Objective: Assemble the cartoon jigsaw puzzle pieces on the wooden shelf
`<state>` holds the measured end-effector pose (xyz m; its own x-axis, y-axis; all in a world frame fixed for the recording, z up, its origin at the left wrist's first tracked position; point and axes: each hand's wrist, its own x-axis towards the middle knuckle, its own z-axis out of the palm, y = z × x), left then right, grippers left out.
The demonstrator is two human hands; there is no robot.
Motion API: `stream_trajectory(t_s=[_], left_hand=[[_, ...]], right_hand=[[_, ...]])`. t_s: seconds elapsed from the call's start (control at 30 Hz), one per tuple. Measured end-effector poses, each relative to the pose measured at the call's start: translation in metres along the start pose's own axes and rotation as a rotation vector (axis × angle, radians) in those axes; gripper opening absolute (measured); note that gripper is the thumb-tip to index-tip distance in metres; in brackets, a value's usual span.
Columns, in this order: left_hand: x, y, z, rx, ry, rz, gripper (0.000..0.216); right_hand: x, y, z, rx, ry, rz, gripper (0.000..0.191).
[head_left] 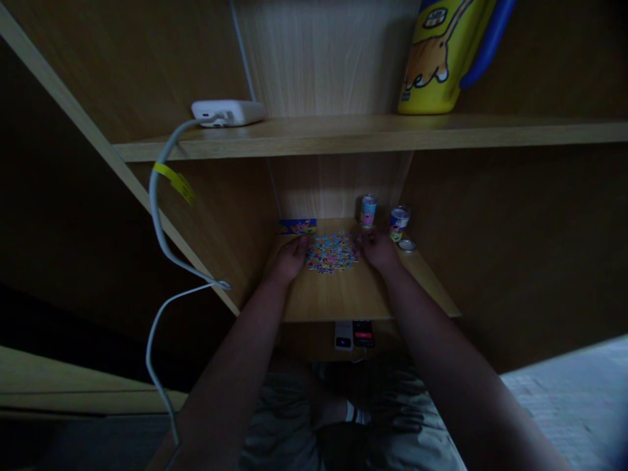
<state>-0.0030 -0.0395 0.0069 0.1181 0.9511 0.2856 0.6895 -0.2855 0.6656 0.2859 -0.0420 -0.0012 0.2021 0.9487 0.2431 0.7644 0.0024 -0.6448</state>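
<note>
It looked like a dim room at home: a wooden shelf unit (343,134) held a cartoon-printed yellow bag (436,59), a white charger (228,112) with its cable (159,216), and small cartoon tins (367,210).

Left hand (290,258) and right hand (377,252) flanking puzzle pieces (332,252) on shelf (338,297).

A dim wooden cabinet fills the view, its light-grained back panel (326,59) brighter than the shadowed sides. A shelf (373,134) runs across the upper part (a white charger (228,112) and yellow bag (441,55) sit there). Pale floor (574,386) shows at lower right.
</note>
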Motion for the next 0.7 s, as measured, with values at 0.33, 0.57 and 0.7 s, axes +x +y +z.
stream_trajectory(t_s=[0.33, 0.57, 0.7], left_hand=[[0.0, 0.008, -0.004, -0.128, 0.102, 0.094, 0.046], [-0.097, 0.082, -0.019, -0.545, 0.163, 0.257, 0.051], [-0.2, 0.107, -0.044, -0.427, -0.077, 0.051, 0.065]], right_hand=[[-0.003, -0.004, -0.003, -0.14, -0.082, -0.043, 0.036], [-0.002, -0.003, 0.001, -0.252, -0.065, -0.047, 0.037], [-0.004, -0.001, 0.003, -0.271, -0.07, -0.08, 0.042]])
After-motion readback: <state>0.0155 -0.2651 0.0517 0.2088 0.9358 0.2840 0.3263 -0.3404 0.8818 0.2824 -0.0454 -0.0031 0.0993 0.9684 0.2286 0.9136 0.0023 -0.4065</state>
